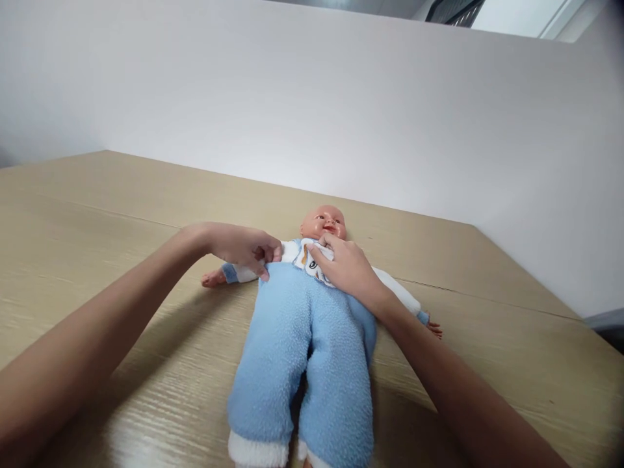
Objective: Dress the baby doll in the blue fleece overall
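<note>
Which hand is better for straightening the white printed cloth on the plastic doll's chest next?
Probably the right hand: it lies on that white, blue-edged printed cloth. The left hand is to one side, at the top of the fluffy light-blue trousers.

This looks like an office-type room: a wide wood-grain desk (121, 201) stands before a plain white partition (292, 97), with more space visible over it.
</note>
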Available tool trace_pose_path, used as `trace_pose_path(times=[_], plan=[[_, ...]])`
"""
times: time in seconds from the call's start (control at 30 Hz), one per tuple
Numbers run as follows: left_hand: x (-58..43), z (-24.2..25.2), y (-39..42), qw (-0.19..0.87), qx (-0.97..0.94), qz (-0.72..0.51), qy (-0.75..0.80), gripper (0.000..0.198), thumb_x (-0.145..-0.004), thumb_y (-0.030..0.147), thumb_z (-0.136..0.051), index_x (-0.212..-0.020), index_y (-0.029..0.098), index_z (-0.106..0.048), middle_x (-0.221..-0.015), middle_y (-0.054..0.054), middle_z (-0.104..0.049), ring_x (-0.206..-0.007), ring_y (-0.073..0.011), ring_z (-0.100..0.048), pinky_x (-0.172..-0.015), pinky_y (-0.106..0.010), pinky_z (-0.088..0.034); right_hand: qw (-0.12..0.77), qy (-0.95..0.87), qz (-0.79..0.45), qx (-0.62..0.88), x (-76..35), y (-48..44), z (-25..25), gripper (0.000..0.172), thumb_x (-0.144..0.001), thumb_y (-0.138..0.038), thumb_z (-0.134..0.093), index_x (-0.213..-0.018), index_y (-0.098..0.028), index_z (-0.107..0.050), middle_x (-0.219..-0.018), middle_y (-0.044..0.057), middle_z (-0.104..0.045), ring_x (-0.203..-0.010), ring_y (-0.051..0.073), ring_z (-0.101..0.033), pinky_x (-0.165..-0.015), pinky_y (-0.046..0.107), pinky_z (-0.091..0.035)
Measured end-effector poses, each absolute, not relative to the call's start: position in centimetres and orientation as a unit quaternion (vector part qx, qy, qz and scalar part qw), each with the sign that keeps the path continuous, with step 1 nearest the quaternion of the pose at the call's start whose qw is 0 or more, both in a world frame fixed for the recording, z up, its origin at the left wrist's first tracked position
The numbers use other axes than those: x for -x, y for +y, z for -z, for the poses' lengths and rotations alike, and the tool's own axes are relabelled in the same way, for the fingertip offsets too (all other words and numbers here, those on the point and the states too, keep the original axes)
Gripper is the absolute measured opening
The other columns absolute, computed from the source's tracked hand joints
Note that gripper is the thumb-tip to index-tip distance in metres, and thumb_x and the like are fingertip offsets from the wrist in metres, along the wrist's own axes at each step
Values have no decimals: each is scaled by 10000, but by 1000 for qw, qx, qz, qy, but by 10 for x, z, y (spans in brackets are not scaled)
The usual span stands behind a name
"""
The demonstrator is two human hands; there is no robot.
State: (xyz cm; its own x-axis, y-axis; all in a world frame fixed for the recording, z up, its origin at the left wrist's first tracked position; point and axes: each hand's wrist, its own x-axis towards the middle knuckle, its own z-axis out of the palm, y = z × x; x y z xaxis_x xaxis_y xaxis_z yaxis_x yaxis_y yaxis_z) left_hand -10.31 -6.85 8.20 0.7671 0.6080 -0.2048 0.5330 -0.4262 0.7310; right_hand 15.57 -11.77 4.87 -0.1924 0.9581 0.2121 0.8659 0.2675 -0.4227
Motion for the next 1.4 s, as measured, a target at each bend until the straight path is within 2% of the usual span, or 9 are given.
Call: trace_pose_path(times=[0.1,0.23,0.37,0.5,0.63,0.8,1.07,1.2,1.4], plan=[[97,-80,-71,300,-867,-24,398,222,-668,187,-859,-845,255,-744,-792,2,-715,-690,-208,-608,-604,-272,-406,204,-764,-59,609,-154,-124,-51,349,-1104,-516,-524,-1087,-211,-693,-1023,159,-801,-947,355,-722,-771,402,-426],[94,-89,-82,173,-894,11,413,204,-870,118,-648,-1037,231,-678,-962,-23,-733,-819,-215,-636,-707,-305,-415,227,-757,95,605,-162,-146,-52,301,-1075,-406,-596,-1217,-152,-671,-1208,188,-742,-1131,392,-663,-968,482,-471],[90,-99,-93,101,-908,-121,388,185,-1045,276,-537,-1204,207,-601,-1150,-69,-721,-959,-235,-650,-815,-335,-455,263,-745,148,594,-210,-182,-42,365,-1048,-443,-626,-1297,-177,-649,-1258,156,-719,-1164,394,-636,-1015,522,-471],[59,-102,-111,113,-909,-244,320,240,-1080,396,-567,-1209,199,-611,-1254,-93,-692,-1159,-266,-634,-1008,-378,-484,241,-759,104,596,-281,-220,-16,521,-1070,-568,-566,-1426,-187,-586,-1356,163,-695,-1220,385,-631,-1070,530,-463],[-1,-90,-119,74,-943,-213,244,325,-1076,406,-638,-1271,146,-623,-1340,-142,-677,-1334,-318,-555,-1152,-446,-432,224,-746,6,627,-323,-242,10,590,-1020,-589,-633,-1470,-212,-576,-1374,154,-693,-1231,389,-631,-1069,539,-480],[-56,-62,-107,24,-955,-137,263,238,-1042,354,-710,-1156,145,-691,-1219,-144,-746,-1212,-344,-625,-1032,-463,-463,294,-676,-87,671,-324,-250,13,462,-932,-531,-700,-1258,-208,-654,-1229,155,-742,-1101,365,-697,-964,528,-547],[-53,-45,-106,144,-941,-271,143,199,-1138,347,-526,-1127,175,-623,-1109,-102,-739,-990,-241,-669,-908,-360,-483,552,-515,-292,587,-304,-217,-17,696,-673,-585,-989,-1182,-234,-669,-1106,88,-792,-1046,278,-753,-941,403,-616],[-50,-44,-111,111,-937,-303,136,270,-1169,404,-419,-1171,198,-594,-1032,-86,-746,-884,-243,-665,-911,-395,-471,608,-517,-298,524,-281,-180,-23,539,-708,-563,-973,-1011,-225,-681,-1056,77,-794,-984,231,-751,-896,346,-612],[-48,-40,-115,-22,-929,-362,73,269,-1191,370,-404,-1206,188,-601,-1135,-83,-800,-1019,-209,-744,-901,-390,-419,620,-562,-256,484,-247,-161,-7,462,-732,-466,-940,-1065,-242,-710,-966,53,-764,-895,247,-725,-825,381,-609]])
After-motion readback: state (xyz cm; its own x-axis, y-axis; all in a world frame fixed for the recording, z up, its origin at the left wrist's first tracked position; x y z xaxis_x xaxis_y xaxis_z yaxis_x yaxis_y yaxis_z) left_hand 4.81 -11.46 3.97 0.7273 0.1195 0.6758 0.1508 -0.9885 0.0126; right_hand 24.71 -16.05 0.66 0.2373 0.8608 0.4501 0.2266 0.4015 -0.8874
